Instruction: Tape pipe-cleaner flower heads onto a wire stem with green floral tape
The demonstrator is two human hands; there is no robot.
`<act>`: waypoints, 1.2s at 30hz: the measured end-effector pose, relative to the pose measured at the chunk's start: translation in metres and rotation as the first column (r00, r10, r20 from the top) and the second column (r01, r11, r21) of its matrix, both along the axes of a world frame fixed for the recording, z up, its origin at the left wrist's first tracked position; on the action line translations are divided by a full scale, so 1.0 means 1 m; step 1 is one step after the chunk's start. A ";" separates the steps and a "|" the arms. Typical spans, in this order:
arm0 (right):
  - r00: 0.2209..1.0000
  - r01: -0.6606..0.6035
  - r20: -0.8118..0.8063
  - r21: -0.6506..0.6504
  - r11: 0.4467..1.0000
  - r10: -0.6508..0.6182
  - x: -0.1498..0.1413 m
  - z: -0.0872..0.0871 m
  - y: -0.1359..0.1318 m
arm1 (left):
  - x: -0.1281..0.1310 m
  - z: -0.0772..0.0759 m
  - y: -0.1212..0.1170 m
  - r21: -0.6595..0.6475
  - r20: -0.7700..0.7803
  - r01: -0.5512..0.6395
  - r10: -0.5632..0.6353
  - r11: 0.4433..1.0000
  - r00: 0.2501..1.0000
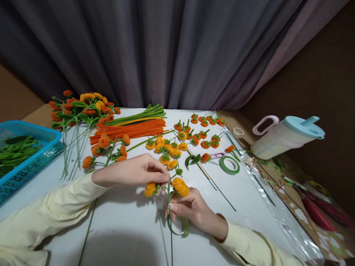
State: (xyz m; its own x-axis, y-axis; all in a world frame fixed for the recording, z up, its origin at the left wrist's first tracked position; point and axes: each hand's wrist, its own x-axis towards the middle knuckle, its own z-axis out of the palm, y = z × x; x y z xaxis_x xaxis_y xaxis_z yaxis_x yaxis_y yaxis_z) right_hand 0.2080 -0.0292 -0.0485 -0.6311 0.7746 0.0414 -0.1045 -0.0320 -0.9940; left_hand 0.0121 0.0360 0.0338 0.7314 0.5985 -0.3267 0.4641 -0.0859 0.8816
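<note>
Orange pipe-cleaner pumpkin (180,186), lower centre of frame: on a green stem (171,226) pinched in the closed fingers of the right hand (192,209). Left hand (135,171) fingers closed on a second pumpkin (150,189) just beside it. Green tape roll (229,165) lies centre right on the counter (127,232); blue basket (25,158) at left edge.

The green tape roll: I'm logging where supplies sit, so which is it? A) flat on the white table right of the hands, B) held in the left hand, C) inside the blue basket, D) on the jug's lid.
A: the green tape roll lies flat on the white table, right of both hands, apart from the blue basket and the jug.
</note>
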 end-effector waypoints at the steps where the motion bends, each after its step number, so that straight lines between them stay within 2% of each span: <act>1: 1.000 -0.011 -0.005 -0.019 1.000 0.011 0.000 0.000 0.000 | 0.000 0.000 0.000 -0.017 0.021 0.005 -0.005 1.000 1.000; 5: 0.998 -0.062 -0.037 -0.107 0.992 0.058 -0.001 -0.002 0.001 | -0.003 -0.002 0.003 -0.093 0.123 0.078 -0.067 0.993 0.990; 9: 0.994 -0.100 -0.067 -0.150 0.984 0.091 -0.003 -0.005 0.002 | -0.006 -0.005 0.008 -0.067 0.156 0.152 -0.140 0.986 0.978; 14: 0.993 -0.098 -0.077 -0.128 0.987 0.088 -0.004 -0.005 0.002 | -0.007 -0.005 0.009 -0.027 0.062 0.124 -0.123 0.992 0.991; 19: 0.995 -0.084 -0.063 -0.112 0.990 0.078 -0.004 -0.005 0.002 | -0.005 -0.001 0.007 -0.046 0.033 0.125 -0.123 0.991 0.992; 23: 0.996 -0.083 -0.040 -0.075 0.994 0.080 -0.004 -0.005 0.002 | -0.003 -0.004 0.005 0.051 -0.034 0.162 -0.160 0.985 0.986; 26: 0.997 -0.078 -0.024 -0.046 0.996 0.077 -0.004 -0.004 0.002 | 0.000 -0.010 0.003 0.047 0.002 0.199 -0.199 0.979 0.980; 30: 0.998 -0.065 0.008 -0.062 0.996 0.066 -0.005 -0.006 0.001 | 0.004 -0.019 -0.001 0.006 0.047 0.131 -0.131 0.991 0.990; 36: 0.993 -0.117 -0.021 -0.123 0.985 0.115 -0.003 -0.013 0.003 | 0.003 -0.023 -0.002 -0.047 0.112 0.125 -0.119 0.991 0.987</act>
